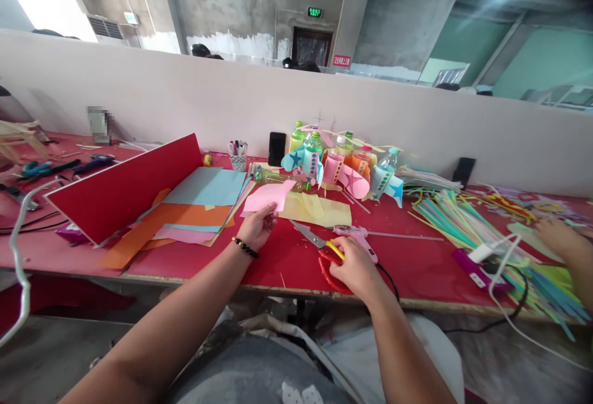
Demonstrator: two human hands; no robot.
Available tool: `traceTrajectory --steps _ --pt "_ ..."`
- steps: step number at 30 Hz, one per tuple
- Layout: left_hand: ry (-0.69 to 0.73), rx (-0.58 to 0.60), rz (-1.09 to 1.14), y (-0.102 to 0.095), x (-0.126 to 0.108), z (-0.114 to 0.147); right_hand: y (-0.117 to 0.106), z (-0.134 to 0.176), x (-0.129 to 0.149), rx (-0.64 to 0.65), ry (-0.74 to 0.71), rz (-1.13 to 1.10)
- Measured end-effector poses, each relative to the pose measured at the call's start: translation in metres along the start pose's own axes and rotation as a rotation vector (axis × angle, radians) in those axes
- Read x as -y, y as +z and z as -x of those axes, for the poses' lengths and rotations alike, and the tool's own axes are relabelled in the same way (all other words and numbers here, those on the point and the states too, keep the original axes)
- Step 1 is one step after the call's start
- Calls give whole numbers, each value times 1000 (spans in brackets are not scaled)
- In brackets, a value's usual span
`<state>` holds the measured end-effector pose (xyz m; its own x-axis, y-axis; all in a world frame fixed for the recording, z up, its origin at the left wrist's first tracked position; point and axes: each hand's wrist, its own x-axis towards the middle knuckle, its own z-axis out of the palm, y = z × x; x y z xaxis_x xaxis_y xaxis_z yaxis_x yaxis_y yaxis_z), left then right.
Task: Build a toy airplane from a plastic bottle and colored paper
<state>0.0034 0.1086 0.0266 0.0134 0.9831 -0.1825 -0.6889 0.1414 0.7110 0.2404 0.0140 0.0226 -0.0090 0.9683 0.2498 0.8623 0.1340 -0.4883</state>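
My left hand, with a beaded bracelet at the wrist, pinches a sheet of pink paper and holds it just above the table. Under and beyond it lies pale yellow paper. My right hand is closed on the yellow part of the handles of the scissors. The red handle loop hangs near the table edge, and the blades point up and left toward the papers. Close behind my right hand rests a pink glue gun, partly covered by the hand.
Plastic bottles dressed with coloured paper wings stand at the back. Stacked coloured paper and a red board are at left. Pipe cleaners and a purple power strip lie right, near another person's hand.
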Motion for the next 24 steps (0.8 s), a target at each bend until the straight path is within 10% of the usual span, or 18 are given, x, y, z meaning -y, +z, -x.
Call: traceTrajectory --steps 5,10,19,24 --pt "29 23 71 0 -4 0 2 0 0 -69 131 -514" --pt "75 67 145 2 -9 4 8 20 30 308 137 -1154" --pt "84 118 225 1 -10 3 49 73 66 557 122 -1379" --pt "79 146 219 4 -9 8 44 70 76 441 97 -1324"
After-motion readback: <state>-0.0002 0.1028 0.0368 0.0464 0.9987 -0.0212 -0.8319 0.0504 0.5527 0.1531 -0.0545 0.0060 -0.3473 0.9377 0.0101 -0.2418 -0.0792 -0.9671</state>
